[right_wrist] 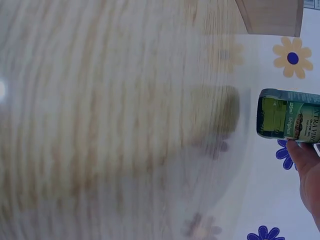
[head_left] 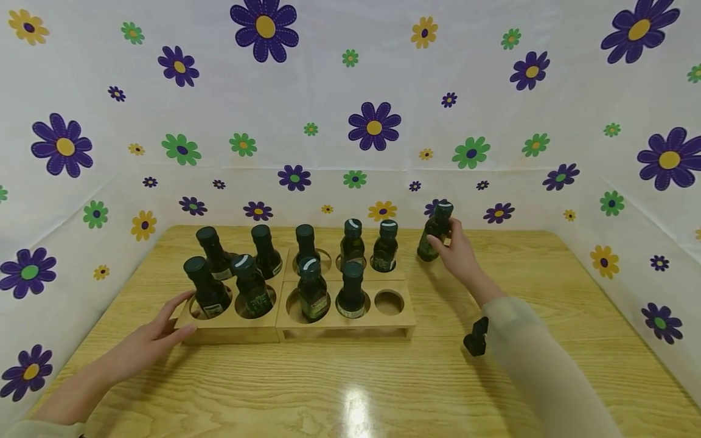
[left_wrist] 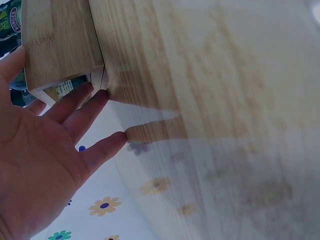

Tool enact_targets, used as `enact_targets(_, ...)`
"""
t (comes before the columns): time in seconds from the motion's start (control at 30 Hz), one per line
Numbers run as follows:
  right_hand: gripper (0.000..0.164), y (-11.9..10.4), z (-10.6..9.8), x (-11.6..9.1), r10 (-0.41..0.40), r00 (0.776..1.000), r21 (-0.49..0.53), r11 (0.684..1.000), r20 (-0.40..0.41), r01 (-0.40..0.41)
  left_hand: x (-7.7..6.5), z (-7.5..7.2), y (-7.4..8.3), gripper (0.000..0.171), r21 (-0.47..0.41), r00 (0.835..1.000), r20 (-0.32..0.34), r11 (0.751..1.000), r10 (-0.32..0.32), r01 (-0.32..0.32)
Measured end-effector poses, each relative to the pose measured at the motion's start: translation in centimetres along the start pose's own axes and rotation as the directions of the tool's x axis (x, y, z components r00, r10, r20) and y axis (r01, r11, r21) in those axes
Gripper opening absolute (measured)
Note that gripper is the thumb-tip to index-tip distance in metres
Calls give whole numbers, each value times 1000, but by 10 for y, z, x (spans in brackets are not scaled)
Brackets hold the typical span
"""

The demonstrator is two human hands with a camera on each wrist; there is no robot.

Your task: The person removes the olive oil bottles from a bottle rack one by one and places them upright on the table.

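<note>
On the right, my right hand [head_left: 459, 254] grips a green olive oil bottle [head_left: 434, 234] with a dark cap. The bottle [right_wrist: 300, 116] is slightly tilted, with its base off the tabletop in the right wrist view. My left hand [head_left: 145, 345] is at the front left corner of a wooden rack [head_left: 232, 334], fingers spread and fairly straight. In the left wrist view its fingertips [left_wrist: 101, 97] touch or nearly touch the rack's end. Several dark bottles stand in the rack's round holes, among them one dark-capped bottle [head_left: 313, 295] in front. A bare hole [head_left: 389, 302] shows at the front right.
The rack stands on a wood-grain table [head_left: 263, 383]. Flower-print cloth [head_left: 306, 91] encloses the back and both sides. A small black device [head_left: 476, 336] shows beside the right sleeve [head_left: 526, 340].
</note>
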State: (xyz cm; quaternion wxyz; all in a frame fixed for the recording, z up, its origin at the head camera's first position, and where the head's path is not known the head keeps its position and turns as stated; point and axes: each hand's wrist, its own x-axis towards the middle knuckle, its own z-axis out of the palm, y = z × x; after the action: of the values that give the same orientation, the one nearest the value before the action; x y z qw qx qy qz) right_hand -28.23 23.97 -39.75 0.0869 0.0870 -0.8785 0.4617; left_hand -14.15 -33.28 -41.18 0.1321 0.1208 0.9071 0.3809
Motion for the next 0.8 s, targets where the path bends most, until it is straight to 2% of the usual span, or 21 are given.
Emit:
enact_targets(0.33,66,9,4,10,97,995,-16,995,3,-97,1,-1,0,70,0,1000,-3,1000,1,-1)
enact_targets(0.8,68,11,6,10,96,995,-20,995,14,-96,1,0,1,71,-3,1000,2,1000,-8,8)
